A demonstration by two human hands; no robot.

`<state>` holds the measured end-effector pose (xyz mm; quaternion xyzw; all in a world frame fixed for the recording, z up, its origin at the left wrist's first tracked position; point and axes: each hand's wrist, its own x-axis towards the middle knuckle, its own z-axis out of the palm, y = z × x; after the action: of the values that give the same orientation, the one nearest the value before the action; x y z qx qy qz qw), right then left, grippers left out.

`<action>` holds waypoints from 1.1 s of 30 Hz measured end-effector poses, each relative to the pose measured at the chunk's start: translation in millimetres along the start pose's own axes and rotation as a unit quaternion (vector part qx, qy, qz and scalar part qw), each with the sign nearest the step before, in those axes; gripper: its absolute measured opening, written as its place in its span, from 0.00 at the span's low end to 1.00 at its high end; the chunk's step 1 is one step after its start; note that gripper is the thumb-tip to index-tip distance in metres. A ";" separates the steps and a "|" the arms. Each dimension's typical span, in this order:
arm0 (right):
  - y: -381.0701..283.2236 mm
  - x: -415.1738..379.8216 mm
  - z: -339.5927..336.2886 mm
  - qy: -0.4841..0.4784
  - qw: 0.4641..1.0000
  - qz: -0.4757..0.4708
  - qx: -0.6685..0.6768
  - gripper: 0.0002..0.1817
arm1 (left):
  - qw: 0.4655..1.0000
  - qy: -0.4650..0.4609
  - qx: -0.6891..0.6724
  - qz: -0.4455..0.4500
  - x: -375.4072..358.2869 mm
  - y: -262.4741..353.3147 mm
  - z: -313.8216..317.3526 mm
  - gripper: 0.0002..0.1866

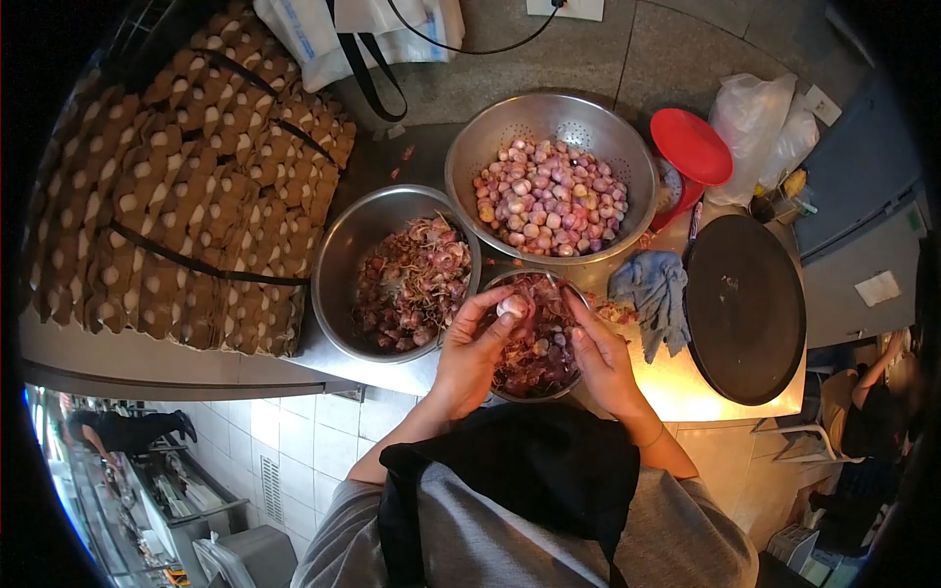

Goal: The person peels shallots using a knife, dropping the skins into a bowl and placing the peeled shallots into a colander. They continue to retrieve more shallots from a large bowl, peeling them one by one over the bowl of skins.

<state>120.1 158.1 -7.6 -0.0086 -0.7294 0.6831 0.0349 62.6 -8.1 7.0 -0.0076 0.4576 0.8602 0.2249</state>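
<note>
My left hand (470, 355) holds a pale pink shallot (512, 306) between thumb and fingers, above a metal bowl (538, 399) of reddish skins and shallots. Over the same bowl's right side is my right hand (601, 358), its fingers stretched out and thumb apart; I make out nothing in it. To the left stands a larger steel bowl (330, 304) with rooty, unpeeled shallots (417, 279). Behind, a steel colander (627, 147) contains many peeled shallots (549, 201).
Stacked egg trays (186, 196) fill the left side. A crumpled blue cloth (652, 294) and a round black pan (747, 309) lie at right. Behind them are a red scale (691, 147) and plastic bags (753, 122). Other people (118, 431) are in the background.
</note>
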 end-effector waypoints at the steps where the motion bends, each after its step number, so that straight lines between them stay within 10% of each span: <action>1: 1.2 -4.7 2.1 -0.019 0.998 0.049 0.034 0.22 | 0.999 0.003 0.045 0.027 0.3 -2.7 -1.4 0.14; 12: -9.0 -3.0 14.1 -0.031 0.973 -0.145 -0.175 0.22 | 0.975 0.003 0.179 0.130 -1.1 -15.4 -6.1 0.12; 24: -7.9 -3.9 6.4 -0.026 0.998 -0.025 -0.058 0.19 | 0.975 0.026 0.184 0.125 -3.0 -8.7 3.4 0.11; 33: -7.5 -4.9 11.1 -0.037 0.975 -0.108 -0.191 0.21 | 0.976 0.026 0.189 0.103 -3.5 -12.7 -4.7 0.11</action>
<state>124.5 146.3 -1.1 0.0885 -0.8440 0.5231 0.0793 69.8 -7.0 -4.9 0.0597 0.6160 0.7761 0.1206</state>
